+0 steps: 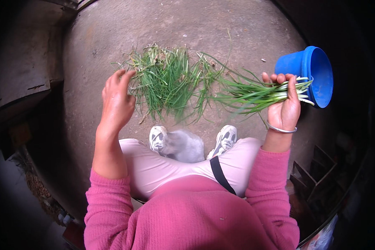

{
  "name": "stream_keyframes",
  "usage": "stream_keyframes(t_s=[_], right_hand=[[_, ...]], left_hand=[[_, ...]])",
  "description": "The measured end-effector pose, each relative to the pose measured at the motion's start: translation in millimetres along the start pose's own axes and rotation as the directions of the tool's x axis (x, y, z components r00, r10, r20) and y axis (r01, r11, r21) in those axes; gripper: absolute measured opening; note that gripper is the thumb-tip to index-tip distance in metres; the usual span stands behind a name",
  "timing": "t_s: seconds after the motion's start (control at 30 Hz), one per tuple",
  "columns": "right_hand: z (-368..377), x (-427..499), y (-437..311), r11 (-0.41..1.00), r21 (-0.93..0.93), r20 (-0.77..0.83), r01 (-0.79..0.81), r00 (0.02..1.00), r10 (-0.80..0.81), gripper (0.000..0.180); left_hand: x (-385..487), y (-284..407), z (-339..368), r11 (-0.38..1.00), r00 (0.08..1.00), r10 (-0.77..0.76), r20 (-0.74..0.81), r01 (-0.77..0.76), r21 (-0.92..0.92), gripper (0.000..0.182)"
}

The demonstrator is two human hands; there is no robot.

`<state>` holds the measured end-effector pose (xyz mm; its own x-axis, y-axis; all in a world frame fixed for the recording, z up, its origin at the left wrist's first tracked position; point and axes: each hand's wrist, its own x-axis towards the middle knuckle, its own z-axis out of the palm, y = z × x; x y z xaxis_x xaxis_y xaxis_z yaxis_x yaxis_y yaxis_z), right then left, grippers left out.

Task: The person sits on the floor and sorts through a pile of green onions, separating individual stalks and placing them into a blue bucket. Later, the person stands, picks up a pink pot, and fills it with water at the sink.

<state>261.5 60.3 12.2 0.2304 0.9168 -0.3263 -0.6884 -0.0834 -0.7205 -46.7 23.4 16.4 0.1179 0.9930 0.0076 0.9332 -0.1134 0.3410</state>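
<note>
My right hand, palm up and wearing a silver bangle, is closed around a bunch of thin green onions. Their white root ends point right, towards the mouth of the blue bucket, and the leaves trail left. A loose pile of similar green stalks lies on the floor in front of me. At the pile's left edge is my left hand, back up, its fingers bent and apart from the thumb. I see nothing held in it.
A blue plastic bucket lies tipped on its side at the right. Between my white-and-grey shoes is a small pale furry animal, blurred. The concrete floor extends beyond the pile. Wooden furniture stands at the left.
</note>
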Motion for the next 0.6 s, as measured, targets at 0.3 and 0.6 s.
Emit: stream_keyframes(t_s=[0.3,0.6], right_hand=[[26.1,-29.3,44.5,0.910,-0.020,0.149,-0.415,0.898,0.413,0.021],[37.0,-44.5,51.8,0.832,-0.059,0.309,-0.551,0.783,0.540,0.024]], left_hand=[[-9.8,77.4,33.9,0.769,0.965,0.252,0.073,-0.153,-0.621,0.085],[-22.2,96.5,40.5,0.087,0.699,0.257,0.667,0.671,-0.736,0.015]])
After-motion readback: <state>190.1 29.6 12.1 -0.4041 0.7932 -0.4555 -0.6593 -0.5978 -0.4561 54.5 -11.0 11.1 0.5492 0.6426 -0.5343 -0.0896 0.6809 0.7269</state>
